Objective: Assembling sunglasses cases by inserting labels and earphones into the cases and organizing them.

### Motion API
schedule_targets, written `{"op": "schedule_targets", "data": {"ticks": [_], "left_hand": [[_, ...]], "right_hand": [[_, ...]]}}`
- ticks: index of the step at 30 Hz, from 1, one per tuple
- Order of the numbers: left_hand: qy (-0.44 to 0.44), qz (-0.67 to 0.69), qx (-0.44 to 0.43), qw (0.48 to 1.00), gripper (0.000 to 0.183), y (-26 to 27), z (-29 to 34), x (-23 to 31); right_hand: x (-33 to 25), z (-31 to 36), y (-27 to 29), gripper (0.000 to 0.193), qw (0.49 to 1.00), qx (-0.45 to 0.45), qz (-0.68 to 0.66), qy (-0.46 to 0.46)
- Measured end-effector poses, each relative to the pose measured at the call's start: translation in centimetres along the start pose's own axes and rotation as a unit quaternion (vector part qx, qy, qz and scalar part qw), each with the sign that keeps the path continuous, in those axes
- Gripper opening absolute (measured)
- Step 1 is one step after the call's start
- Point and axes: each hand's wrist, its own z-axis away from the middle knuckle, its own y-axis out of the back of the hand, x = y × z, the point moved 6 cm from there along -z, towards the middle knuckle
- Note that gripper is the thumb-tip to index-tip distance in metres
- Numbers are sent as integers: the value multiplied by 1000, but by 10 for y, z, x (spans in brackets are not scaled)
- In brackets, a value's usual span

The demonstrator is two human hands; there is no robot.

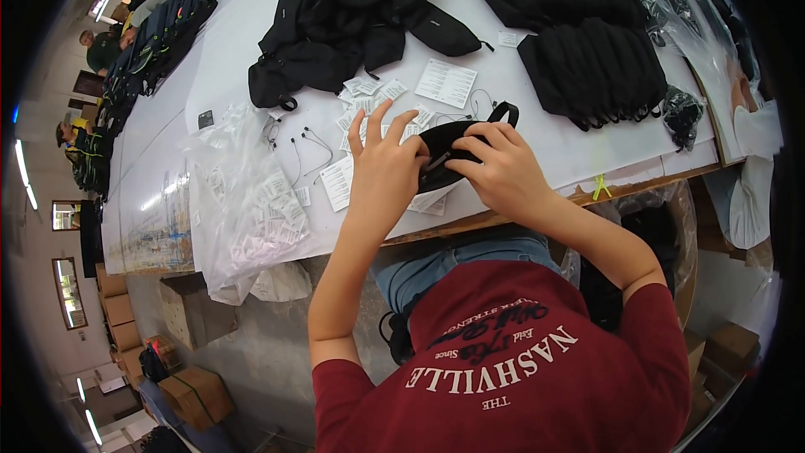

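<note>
A small black fabric pouch (pixel 442 144) with a strap loop is held over the table's front edge, its opening facing me. My left hand (pixel 386 159) grips the left side of the opening with thumb and forefinger, the other fingers raised and spread. At the right side, my right hand (pixel 501 161) is closed on the rim, its fingertips partly inside. Something small and pale shows within the opening, too small to make out. White printed labels (pixel 359 109) lie scattered behind the hands, and a larger printed sheet (pixel 446 82) lies beyond the pouch.
Black pouches form a loose heap (pixel 352 25) at the back and neat rows (pixel 591 71) at the right. A clear plastic bag of labels (pixel 251 210) hangs over the front edge. Thin black cords (pixel 310 147) lie near it. Backpacks (pixel 159 38) line the far left.
</note>
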Motion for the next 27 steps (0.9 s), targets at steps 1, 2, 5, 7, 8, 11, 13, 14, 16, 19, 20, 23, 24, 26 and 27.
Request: {"op": "schedule_targets", "data": {"ticks": [1,2,5,7,8,11,13,14,16,19,20,23,24,26,27], "left_hand": [[-3,9,33,999,2,6,0,-1],[-5,19,66,998,3,12,-1,-1],[34,99,115,988,8,33,-1,-23],[77,152,139,975,11,39,2,-40],[124,128,218,960,25,46,8,-50],[186,282,336,879,55,30,35,-74],[198,563,335,729,87,-5,53,-75],[186,653,281,678,89,-31,54,-67],[151,802,208,539,83,-67,53,-37],[288,822,237,430,54,-94,69,-34],[284,831,238,416,50,-97,72,-42],[236,869,261,348,41,-77,73,-41],[173,905,232,313,36,-71,69,-39],[152,911,233,305,30,-66,68,-33],[126,917,233,298,26,-59,65,-27]], "right_hand": [[1,0,-1,21,1000,-2,0,-5],[1,1,-2,21,1000,-2,0,-5],[3,2,-2,19,1000,8,-9,-11],[6,3,2,19,998,31,-33,-38],[5,3,4,19,998,31,-33,-39],[8,-3,14,15,993,60,-64,-83],[10,-6,17,15,979,80,-114,-146],[6,-11,18,15,979,79,-115,-147],[-3,-19,17,21,973,62,-165,-149],[-21,-25,18,23,971,52,-219,-79],[-23,-26,23,20,965,67,-242,-78],[-12,-18,35,13,950,55,-278,-132],[-12,-16,39,13,949,51,-279,-136],[-20,-14,44,21,968,21,-233,-87],[-23,-11,43,26,968,25,-240,-72]]}}
